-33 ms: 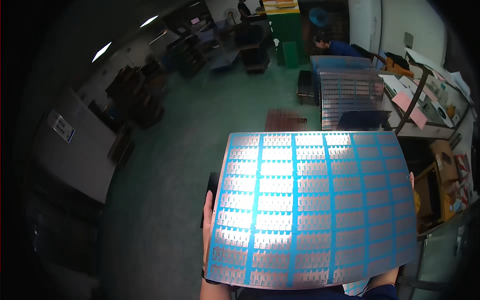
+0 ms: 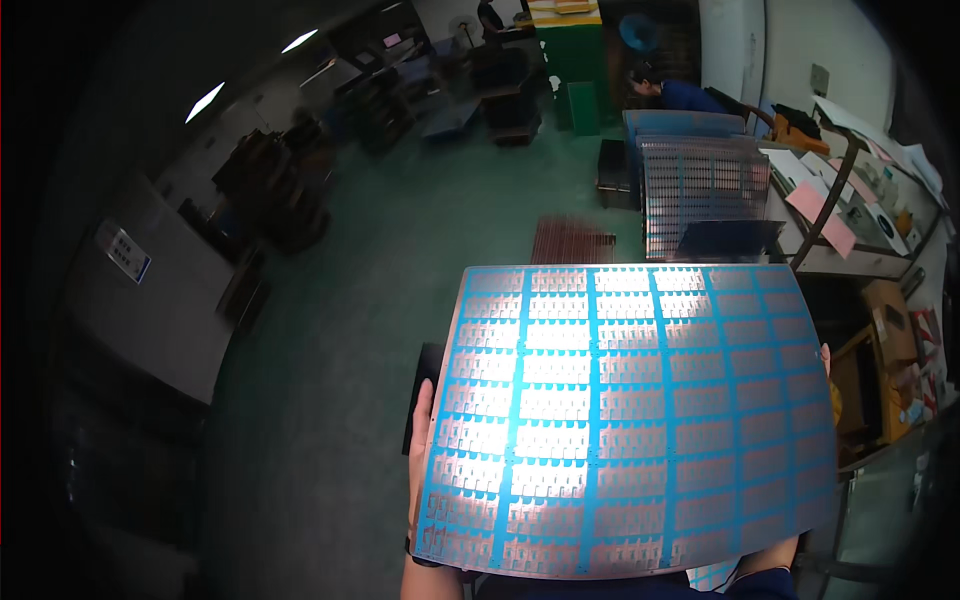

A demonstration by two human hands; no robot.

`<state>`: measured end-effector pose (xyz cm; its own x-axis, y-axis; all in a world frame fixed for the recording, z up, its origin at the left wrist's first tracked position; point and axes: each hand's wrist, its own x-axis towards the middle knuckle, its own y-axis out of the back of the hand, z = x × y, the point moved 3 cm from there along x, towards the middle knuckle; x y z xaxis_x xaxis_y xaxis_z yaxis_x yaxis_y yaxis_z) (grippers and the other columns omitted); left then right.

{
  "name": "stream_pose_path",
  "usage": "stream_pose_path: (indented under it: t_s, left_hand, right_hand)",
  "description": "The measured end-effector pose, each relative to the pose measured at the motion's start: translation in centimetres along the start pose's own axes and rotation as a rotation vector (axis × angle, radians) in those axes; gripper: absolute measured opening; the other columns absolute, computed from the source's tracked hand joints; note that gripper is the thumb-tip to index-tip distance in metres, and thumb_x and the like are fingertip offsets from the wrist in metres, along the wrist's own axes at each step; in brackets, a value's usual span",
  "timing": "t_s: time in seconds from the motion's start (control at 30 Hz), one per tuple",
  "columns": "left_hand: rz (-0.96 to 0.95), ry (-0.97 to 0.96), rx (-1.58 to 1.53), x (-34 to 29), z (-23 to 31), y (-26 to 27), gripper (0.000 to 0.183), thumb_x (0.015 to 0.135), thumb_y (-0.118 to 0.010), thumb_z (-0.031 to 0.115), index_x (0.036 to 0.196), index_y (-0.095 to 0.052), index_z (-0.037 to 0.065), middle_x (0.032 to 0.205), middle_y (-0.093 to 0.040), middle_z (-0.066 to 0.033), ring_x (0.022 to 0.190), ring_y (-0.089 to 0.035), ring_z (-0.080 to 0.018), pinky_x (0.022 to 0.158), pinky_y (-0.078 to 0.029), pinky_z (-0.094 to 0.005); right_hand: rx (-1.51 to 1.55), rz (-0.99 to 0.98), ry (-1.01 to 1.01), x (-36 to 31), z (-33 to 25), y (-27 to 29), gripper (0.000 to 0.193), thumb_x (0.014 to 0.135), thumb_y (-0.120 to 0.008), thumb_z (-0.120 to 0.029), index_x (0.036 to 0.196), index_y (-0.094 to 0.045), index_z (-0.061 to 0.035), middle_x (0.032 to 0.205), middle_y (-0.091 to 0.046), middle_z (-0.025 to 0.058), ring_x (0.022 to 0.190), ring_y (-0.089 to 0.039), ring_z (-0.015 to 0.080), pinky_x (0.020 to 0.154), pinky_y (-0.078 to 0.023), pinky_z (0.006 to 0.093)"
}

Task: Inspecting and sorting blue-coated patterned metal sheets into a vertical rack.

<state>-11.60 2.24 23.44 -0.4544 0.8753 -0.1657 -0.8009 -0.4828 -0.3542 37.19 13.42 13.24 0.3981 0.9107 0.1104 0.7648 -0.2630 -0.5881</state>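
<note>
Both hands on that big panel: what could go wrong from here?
Slip: left hand and right hand show at the panel's side edges; it might slide.
Smudge: bare skin could mark its shiny face.
Bump: it blocks the view below and might knock the sheets ahead.

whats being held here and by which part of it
A blue-and-metallic circuit-board panel, by opposite side edges: left hand at left, mostly hidden right hand at right.
</note>
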Motion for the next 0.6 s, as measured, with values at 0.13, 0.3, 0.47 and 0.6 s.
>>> stream_pose_path:
  t_s: [0.13,0.3,0.47,0.6]
  left_hand:
    - [-0.386,0.26,-0.375,1.1,-2.2,1.8,0.048,0.1,-0.027,0.03,0.137,-0.03,-0.001,0.132,-0.045,-0.0138,0.113,-0.053,-0.0173,0.089,-0.049,-0.029]
    - [-0.306,0.225,-0.234,0.7,-3.1,0.7,0.045,0.095,-0.041,0.01,0.137,-0.03,-0.001,0.127,-0.05,-0.0147,0.111,-0.055,-0.016,0.092,-0.047,-0.0286]
    - [-0.29,0.207,-0.286,0.8,-3.3,0.0,0.05,0.092,-0.047,0.007,0.138,-0.03,0.0,0.131,-0.047,-0.0148,0.116,-0.051,-0.0178,0.096,-0.044,-0.0302]
    - [-0.26,0.148,-0.33,0.6,-2.8,-0.1,0.05,0.091,-0.047,0.006,0.138,-0.029,0.0,0.13,-0.047,-0.0153,0.116,-0.051,-0.0181,0.097,-0.044,-0.032]
  right_hand:
    - [0.106,0.003,-0.004,-3.8,0.8,3.9,0.025,0.095,-0.049,-0.021,0.113,-0.052,-0.0045,0.114,-0.054,0.0053,0.109,-0.051,0.0186,0.095,-0.037,0.0278]
    - [0.225,-0.01,-0.05,-10.0,2.0,9.0,0.027,0.095,-0.048,-0.022,0.115,-0.051,-0.0037,0.116,-0.054,0.006,0.11,-0.051,0.0194,0.096,-0.037,0.0287]
    - [0.341,-0.02,-0.079,-9.6,3.2,11.7,0.03,0.096,-0.047,-0.024,0.117,-0.051,-0.003,0.117,-0.054,0.0067,0.11,-0.05,0.0201,0.097,-0.037,0.0297]
    - [0.411,-0.025,-0.092,-7.8,3.2,13.0,0.032,0.096,-0.046,-0.025,0.118,-0.051,-0.0026,0.118,-0.054,0.0072,0.111,-0.05,0.0206,0.098,-0.037,0.0303]
